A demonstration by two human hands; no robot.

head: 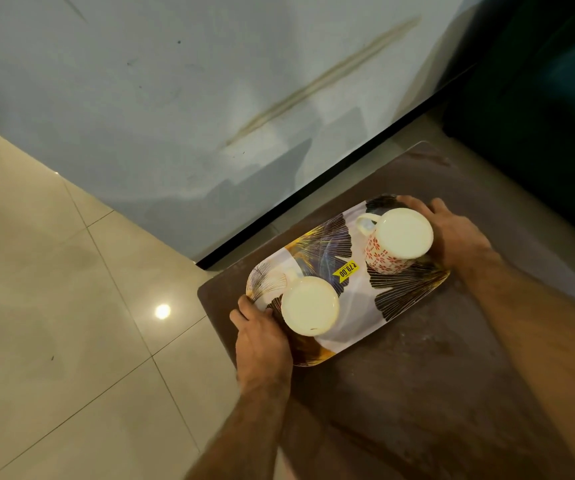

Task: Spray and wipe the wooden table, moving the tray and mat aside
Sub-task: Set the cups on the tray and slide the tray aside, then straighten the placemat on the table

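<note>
A patterned tray (pixel 355 292) is gripped at both short ends over a dark brown table (pixel 435 393). The left hand (pixel 262 337) is closed around the near-left end, with the thumb laid on the rim. The right hand (pixel 452 233) is closed around the far-right end, its fingers curled over the edge. Two upturned mugs are carried on the tray: a plain one (pixel 310 304) beside the left hand and a red-flowered one (pixel 397 240) against the right hand. A yellow price sticker (pixel 346 270) is seen between them. Whether the tray is touching the table cannot be told.
</note>
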